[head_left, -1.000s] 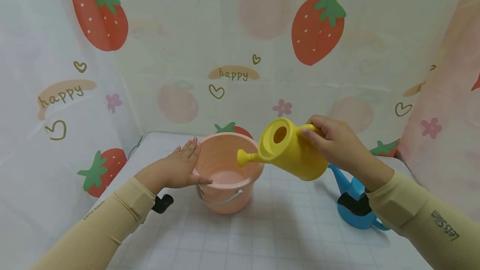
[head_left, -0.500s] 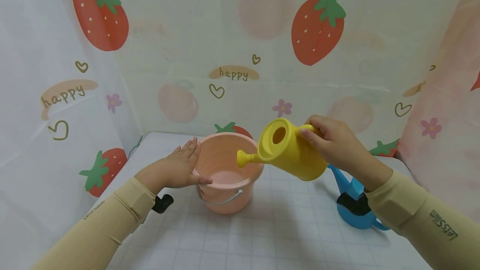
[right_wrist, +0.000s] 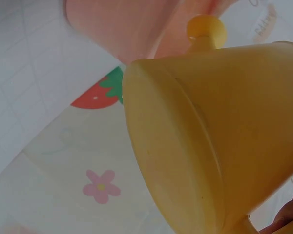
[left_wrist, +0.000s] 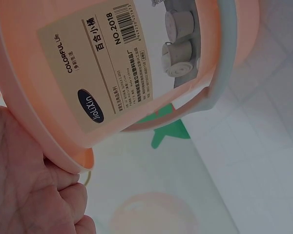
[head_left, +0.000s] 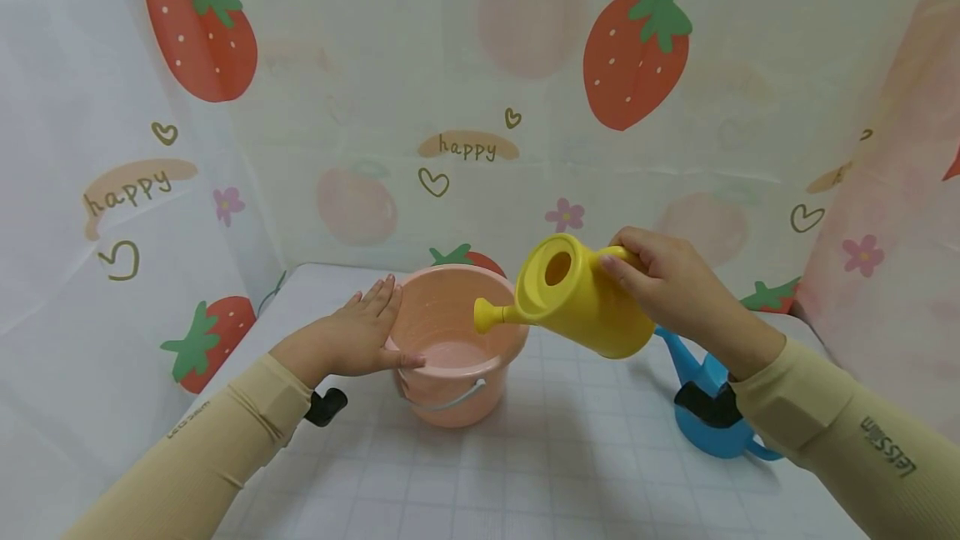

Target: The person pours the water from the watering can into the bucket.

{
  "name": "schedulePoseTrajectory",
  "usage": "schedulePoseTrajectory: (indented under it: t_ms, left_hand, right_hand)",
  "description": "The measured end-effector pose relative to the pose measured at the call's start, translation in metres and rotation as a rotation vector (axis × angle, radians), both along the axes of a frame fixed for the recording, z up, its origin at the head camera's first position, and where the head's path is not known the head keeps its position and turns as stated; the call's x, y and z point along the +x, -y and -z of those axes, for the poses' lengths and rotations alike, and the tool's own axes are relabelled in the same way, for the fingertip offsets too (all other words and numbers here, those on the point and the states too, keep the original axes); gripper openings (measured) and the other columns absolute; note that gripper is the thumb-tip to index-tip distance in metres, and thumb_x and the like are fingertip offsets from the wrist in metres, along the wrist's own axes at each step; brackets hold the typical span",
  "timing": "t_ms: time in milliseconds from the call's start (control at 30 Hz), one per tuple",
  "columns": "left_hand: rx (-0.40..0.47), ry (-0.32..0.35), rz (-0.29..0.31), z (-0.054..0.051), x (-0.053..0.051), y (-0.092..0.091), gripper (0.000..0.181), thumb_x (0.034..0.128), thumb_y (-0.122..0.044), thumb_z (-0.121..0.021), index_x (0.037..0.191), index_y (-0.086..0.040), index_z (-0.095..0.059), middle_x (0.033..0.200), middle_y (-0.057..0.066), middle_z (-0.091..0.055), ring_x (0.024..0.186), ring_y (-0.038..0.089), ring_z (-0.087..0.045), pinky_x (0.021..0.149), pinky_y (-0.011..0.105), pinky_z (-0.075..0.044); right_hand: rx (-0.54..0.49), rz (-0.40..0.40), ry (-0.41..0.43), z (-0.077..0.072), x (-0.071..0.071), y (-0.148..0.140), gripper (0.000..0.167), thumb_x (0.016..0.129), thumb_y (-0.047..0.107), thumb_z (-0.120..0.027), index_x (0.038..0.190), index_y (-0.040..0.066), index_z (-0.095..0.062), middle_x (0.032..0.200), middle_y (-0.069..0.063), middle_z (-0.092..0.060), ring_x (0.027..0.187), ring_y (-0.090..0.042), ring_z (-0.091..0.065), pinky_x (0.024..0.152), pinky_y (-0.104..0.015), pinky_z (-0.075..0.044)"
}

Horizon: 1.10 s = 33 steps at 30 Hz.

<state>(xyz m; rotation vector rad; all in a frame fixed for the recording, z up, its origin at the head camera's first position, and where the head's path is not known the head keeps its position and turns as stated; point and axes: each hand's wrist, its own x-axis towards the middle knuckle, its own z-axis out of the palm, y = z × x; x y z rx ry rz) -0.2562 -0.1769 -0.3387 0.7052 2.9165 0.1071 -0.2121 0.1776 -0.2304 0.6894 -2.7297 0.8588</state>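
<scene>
A pink plastic bucket (head_left: 453,394) stands upright on the table, its pale handle hanging at the front. My left hand (head_left: 348,340) rests on the bucket's left rim with straight fingers and the thumb stretched over the front edge. In the left wrist view a printed label (left_wrist: 97,73) shows on the bucket's side. With my right hand (head_left: 671,282) I grip the handle of a yellow watering can (head_left: 592,307). The can hangs tilted left, its spout head over the bucket's right part. No water is visible coming from the spout. In the right wrist view its base (right_wrist: 171,156) faces the camera.
A blue watering can (head_left: 716,432) stands on the table at the right, partly hidden by my right wrist and its black camera. The table (head_left: 480,490) has a white gridded cover. A strawberry-print curtain (head_left: 465,65) hangs close behind and at both sides.
My right hand and the yellow watering can have risen very slightly. The left hand and the bucket have stayed in place.
</scene>
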Motion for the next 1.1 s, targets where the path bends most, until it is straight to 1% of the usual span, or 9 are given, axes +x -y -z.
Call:
schedulePoseTrajectory:
  t_ms: [233,500,800,967,1100]
  left_hand:
    - [-0.001,0.002,-0.001,0.0013,-0.0009,0.0001,0.120,0.0701,-0.084,-0.033,0.144,0.007,-0.005,0.150,0.023,0.003,0.139,0.034,0.000,0.110,0.051,-0.007]
    - [-0.005,0.002,-0.004,0.0005,-0.0008,-0.0003,0.120,0.0695,-0.085,-0.032,0.144,0.006,-0.005,0.150,0.023,0.002,0.139,0.034,0.000,0.110,0.051,-0.007]
    - [-0.002,-0.002,0.000,0.0005,-0.0014,-0.0004,0.114,0.0753,-0.078,-0.039,0.143,0.007,-0.006,0.150,0.023,0.003,0.139,0.035,-0.001,0.109,0.052,-0.007]
    - [-0.002,-0.013,0.006,0.0010,-0.0019,-0.0003,0.114,0.0748,-0.079,-0.038,0.143,0.007,-0.006,0.150,0.024,0.001,0.138,0.035,-0.002,0.109,0.052,-0.008]
    - [0.000,-0.005,0.005,0.0019,-0.0028,-0.0003,0.114,0.0753,-0.078,-0.039,0.143,0.007,-0.006,0.150,0.024,0.002,0.138,0.035,-0.001,0.109,0.052,-0.008]
  right_hand:
    - [0.011,0.008,-0.007,0.0000,-0.0001,0.0013,0.024,0.093,0.030,-0.052,0.092,0.007,-0.058,0.081,-0.006,-0.058,0.074,-0.021,-0.052,0.066,-0.032,-0.049]
    - [0.011,0.016,0.005,-0.0006,-0.0001,0.0027,0.024,0.093,0.031,-0.052,0.092,0.007,-0.058,0.082,-0.006,-0.058,0.074,-0.022,-0.052,0.066,-0.031,-0.050]
    - [0.023,0.014,-0.011,-0.0011,-0.0008,0.0033,0.024,0.093,0.031,-0.052,0.091,0.008,-0.058,0.080,-0.005,-0.058,0.073,-0.021,-0.052,0.065,-0.031,-0.048]
    - [0.021,0.009,-0.016,-0.0002,-0.0011,0.0039,0.023,0.093,0.030,-0.053,0.089,0.008,-0.058,0.079,-0.005,-0.058,0.072,-0.021,-0.052,0.064,-0.031,-0.048]
    - [0.026,0.009,-0.022,0.0003,-0.0009,0.0045,0.024,0.093,0.030,-0.053,0.089,0.008,-0.059,0.079,-0.005,-0.058,0.073,-0.021,-0.052,0.064,-0.031,-0.048]
